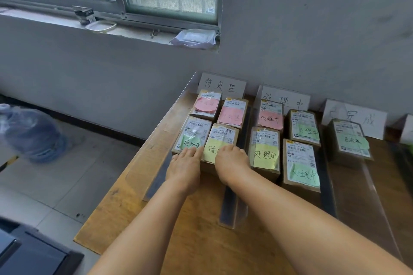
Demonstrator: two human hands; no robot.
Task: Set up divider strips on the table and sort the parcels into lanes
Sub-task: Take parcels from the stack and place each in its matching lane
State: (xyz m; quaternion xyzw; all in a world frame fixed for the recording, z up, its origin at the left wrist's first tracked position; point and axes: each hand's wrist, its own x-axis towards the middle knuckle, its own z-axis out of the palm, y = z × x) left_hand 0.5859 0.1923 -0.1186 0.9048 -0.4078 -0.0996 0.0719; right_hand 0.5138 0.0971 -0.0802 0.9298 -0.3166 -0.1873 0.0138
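Several brown parcels with coloured sticky notes lie in lanes on the wooden table (138, 219). Clear divider strips (230, 205) run between the lanes, and another strip (156, 176) lies along the left edge. My left hand (184, 167) rests flat at the near edge of the green-noted parcel (192, 134) in the left lane. My right hand (232, 163) lies on the front of the yellow-noted parcel (220, 140) beside it, fingers together and covering part of the note. Neither hand grips anything. The middle lane holds several parcels (300, 163); the third lane holds one parcel (350, 138).
White handwritten lane signs (221, 85) (286, 98) (355, 118) lean on the grey wall behind the table. A water jug (33, 131) stands on the tiled floor to the left. A dark object (33, 252) sits at the lower left. The window sill (134, 31) holds small items.
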